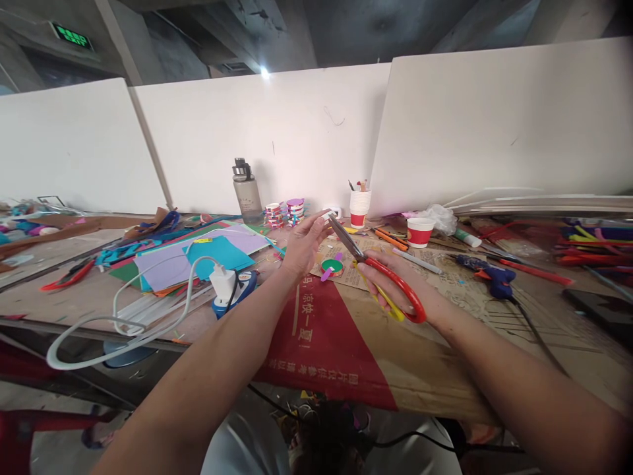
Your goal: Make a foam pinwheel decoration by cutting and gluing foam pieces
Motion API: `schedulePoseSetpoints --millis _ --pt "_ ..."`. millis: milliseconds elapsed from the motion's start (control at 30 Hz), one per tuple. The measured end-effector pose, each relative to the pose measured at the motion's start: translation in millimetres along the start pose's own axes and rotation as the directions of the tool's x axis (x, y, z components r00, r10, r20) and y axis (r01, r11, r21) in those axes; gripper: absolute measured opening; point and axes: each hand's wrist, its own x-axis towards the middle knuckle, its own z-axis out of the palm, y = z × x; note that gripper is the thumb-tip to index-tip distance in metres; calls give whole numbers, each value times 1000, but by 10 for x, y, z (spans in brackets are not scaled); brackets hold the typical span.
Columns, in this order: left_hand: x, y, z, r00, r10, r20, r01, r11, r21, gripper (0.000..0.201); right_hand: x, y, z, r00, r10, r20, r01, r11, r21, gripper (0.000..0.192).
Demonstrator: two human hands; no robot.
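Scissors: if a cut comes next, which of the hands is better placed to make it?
Probably the right hand: it holds the scissors, which point toward the small white piece apparently pinched in the left hand. The left seems better suited to steadying that piece.

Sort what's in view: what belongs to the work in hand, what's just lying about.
In hand:
- scissors, right hand
- small white piece, left hand
- probably the green disc

Seemingly lying about:
- bottle
- glue gun
- blue paper
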Motion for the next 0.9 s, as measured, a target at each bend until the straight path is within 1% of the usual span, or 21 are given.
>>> schedulePoseSetpoints --millis 233,467,767,900 --pt "0 -14 7 1000 -5 6 5 1000 23 37 5 31 12 1000 8 -12 -8 1000 14 32" --pt "-1 -5 31 1000 8 -3 -8 999 33 36 -2 48 15 999 -50 -15 49 998 -41 36" --pt "3 -14 16 1000 11 3 -11 999 43 36 -19 21 19 996 -86 -22 83 992 -91 36" --pt "-1 -11 21 1000 9 11 -10 999 46 36 -23 23 16 993 -119 -16 117 987 -111 34"
